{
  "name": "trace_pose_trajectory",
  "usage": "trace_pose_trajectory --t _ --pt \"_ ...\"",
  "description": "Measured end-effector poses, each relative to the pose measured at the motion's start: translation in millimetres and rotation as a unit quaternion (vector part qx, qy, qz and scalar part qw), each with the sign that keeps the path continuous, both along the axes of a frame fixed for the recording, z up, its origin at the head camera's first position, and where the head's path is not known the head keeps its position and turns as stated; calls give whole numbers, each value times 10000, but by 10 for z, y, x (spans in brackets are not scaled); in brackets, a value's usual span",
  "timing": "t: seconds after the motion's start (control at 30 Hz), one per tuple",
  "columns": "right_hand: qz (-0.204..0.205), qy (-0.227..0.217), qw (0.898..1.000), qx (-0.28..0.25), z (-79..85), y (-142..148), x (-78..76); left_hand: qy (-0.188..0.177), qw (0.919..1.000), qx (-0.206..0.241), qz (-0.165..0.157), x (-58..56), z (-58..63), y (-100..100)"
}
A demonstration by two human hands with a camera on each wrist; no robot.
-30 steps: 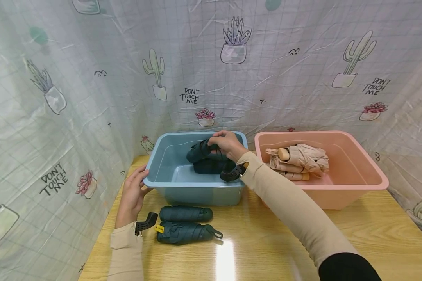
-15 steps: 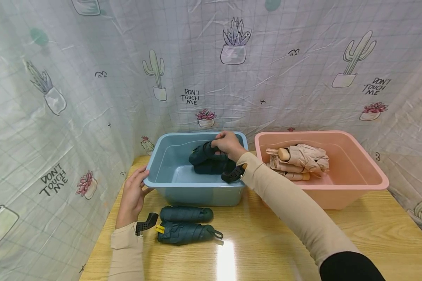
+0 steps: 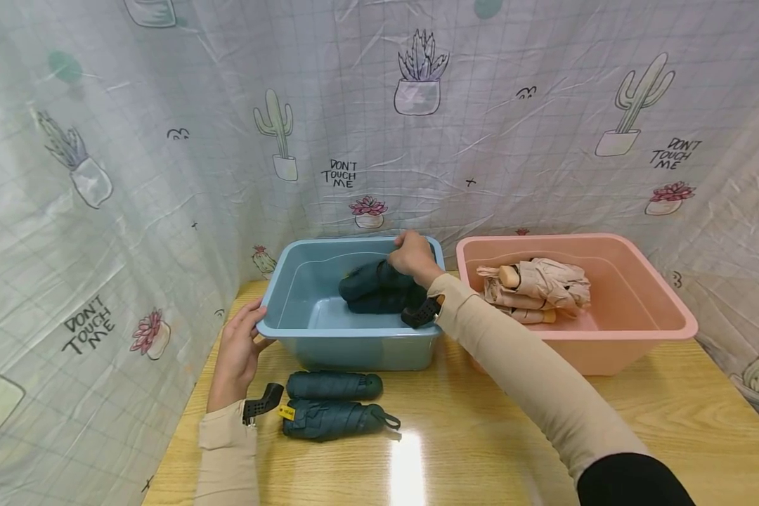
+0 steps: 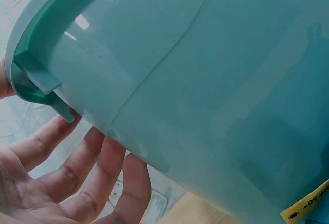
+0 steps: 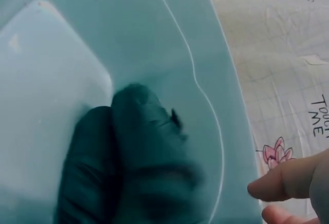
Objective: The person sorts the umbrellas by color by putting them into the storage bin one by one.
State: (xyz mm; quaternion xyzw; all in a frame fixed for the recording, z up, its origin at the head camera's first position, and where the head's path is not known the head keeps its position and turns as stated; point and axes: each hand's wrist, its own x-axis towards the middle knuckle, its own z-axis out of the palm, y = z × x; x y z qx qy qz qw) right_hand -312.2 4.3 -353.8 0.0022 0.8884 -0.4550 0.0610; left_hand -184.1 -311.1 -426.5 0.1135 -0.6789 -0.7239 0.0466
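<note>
At the left end of the blue bin (image 3: 354, 332), my left hand (image 3: 240, 346) grips the front corner; its thumb is on the rim and its fingers (image 4: 105, 162) press the outer wall. Dark green folded umbrellas lie side by side inside the bin, the upper one (image 5: 149, 147) close against another umbrella (image 5: 87, 162). Over the bin's back right part is my right hand (image 3: 414, 256), its fingertips apart from the umbrellas and nothing between thumb and finger. In front of the bin, a folded umbrella (image 3: 332, 386) and one with a wrist loop (image 3: 332, 420) rest on the table.
A pink bin (image 3: 645, 336) stands just right of the blue one, holding several beige folded umbrellas (image 3: 547, 284). Both bins sit on a wooden table (image 3: 481, 450). Behind and left hangs a curtain (image 3: 215, 140) printed with cacti.
My right hand has let go of the umbrella it held in the blue bin and moved up and right. The umbrella has settled beside the other. My left hand stays on the corner.
</note>
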Motion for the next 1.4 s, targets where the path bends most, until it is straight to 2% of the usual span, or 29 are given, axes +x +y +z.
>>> trace_pose_trajectory --t 0.27,0.53,0.77,0.93,1.17,1.4 --pt "331 -216 9990 -201 61 15 40 -20 10000 39 8 2 2 -7" --pt "743 -405 9944 -626 141 56 120 -11 10000 70 -39 -1 -2 -10" --pt "1131 -549 9840 -1263 301 141 280 7 10000 67 -58 -9 16 -2" --pt "1441 -487 9771 -1490 358 203 440 1 10000 36 -30 -11 30 2" --pt "2064 -376 9618 -1760 356 302 710 -9 10000 18 -9 -15 37 3" --pt "2749 -343 9332 -2287 228 391 936 -36 10000 19 -54 -20 41 -7"
